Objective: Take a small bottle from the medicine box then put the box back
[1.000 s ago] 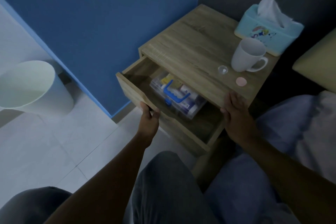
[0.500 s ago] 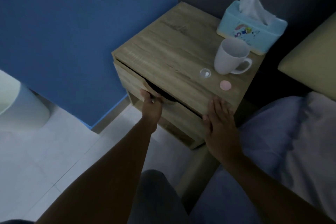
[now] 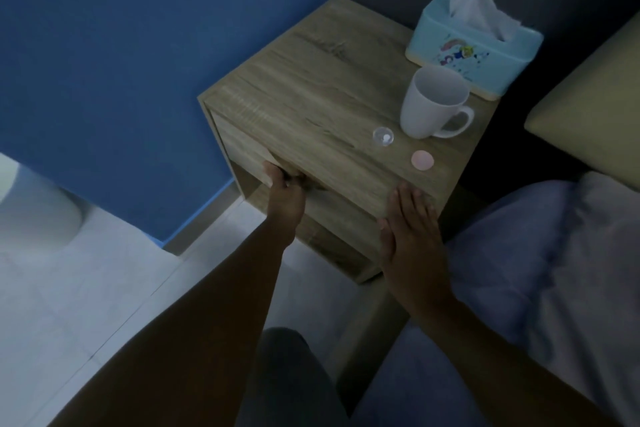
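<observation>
At the front of the bedside cabinet (image 3: 322, 87), your left hand (image 3: 282, 198) has its fingers hooked into the pull notch of the drawer (image 3: 242, 152), which sits flush or nearly so with the cabinet face. Your right hand (image 3: 408, 229) lies flat and open, palm down, on the near corner of the top, holding nothing. The medicine box is out of sight; judging by the closed front, it is probably inside the drawer. The small bottle (image 3: 383, 136) stands upright on the top, just beside the white mug (image 3: 433, 104), with its pink cap (image 3: 422, 160) lying apart, closer to you.

The risk here is to your fingertips: if you press the drawer home with them curled in the notch, they could get pinched against the top panel. A hard final shove could also jolt the cabinet, and the open bottle is light enough to tip and spill. Watch your right hand as well; sliding it forward carelessly could knock the cap off the edge. The tissue box (image 3: 471, 48) is well clear.
</observation>
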### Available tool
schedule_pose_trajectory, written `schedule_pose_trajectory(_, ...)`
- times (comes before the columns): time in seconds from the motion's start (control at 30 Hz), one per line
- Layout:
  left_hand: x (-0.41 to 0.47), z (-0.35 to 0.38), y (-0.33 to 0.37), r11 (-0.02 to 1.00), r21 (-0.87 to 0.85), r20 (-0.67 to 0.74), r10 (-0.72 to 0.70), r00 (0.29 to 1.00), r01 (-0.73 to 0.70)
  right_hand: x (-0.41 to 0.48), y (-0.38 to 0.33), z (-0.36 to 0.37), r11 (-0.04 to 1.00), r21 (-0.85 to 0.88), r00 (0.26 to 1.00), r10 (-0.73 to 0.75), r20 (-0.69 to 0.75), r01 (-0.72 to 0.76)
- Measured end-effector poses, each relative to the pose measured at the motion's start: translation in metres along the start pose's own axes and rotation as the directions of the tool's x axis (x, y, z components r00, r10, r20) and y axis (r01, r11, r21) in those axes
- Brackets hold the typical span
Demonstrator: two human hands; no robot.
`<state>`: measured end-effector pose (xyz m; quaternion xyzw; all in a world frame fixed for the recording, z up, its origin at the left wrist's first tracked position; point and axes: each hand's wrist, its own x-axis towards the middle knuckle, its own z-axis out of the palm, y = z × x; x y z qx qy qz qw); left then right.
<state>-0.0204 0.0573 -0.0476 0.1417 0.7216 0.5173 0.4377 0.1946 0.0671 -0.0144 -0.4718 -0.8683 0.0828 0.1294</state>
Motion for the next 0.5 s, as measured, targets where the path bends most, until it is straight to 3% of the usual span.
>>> schedule_pose_trajectory(0.2, -0.015, -0.022, 0.018, 0.984, 0.173, -0.002, -0.039, 0.999, 0.039, 0.008, 0.002, -0.013, 1.000, -0.031, 0.989, 0.000, 0.146, 0.005)
schedule_pose_trajectory(0.37, -0.066, -0.039, 0.048, 0.889, 0.436, 0.095, 0.109, 0.989, -0.140, 0.017, -0.005, -0.044, 0.999, 0.052, 0.950, -0.011, 0.311, -0.006)
schedule_pose_trajectory(0.5, -0.111, -0.050, 0.089, 0.779, 0.558, 0.164, 0.235, 0.958, -0.286, 0.013, -0.026, -0.075, 0.991, 0.123, 0.959, -0.093, 0.268, 0.062)
